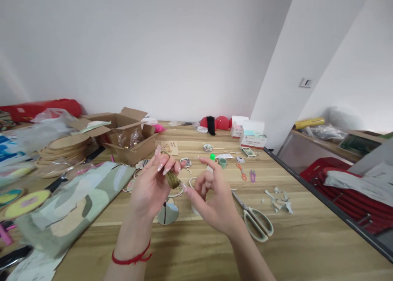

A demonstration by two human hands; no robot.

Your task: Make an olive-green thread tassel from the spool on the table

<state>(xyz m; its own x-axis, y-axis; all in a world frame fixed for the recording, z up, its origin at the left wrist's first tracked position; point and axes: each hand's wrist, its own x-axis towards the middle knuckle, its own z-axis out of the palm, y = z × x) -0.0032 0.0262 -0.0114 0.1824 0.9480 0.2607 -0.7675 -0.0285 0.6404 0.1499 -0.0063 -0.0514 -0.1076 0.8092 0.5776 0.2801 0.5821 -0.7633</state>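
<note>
Raised over the table, my left hand (153, 178) is closed around an olive-green bundle of thread (172, 180), whose lower end pokes out toward the right. My right hand (211, 195) is beside it with thumb and forefinger spread apart and the other fingers curled. Its thumb tip is close to the bundle's end; whether they touch I cannot tell. Beneath my hands lies a round fabric-covered piece (168, 211) with a dark line on it. Large scissors (256, 223) with pale handles rest right of my right hand. A green-capped bottle (212, 157) is partly hidden behind that hand.
Patterned green cloth (89, 199) and stacked wooden hoops (63, 156) occupy the left side. An open cardboard box (130, 146) stands behind. Fabric scraps (281, 201), orange scissors (242, 172), a purple tool (252, 175) and a sticky-note box (253, 141) are on the right.
</note>
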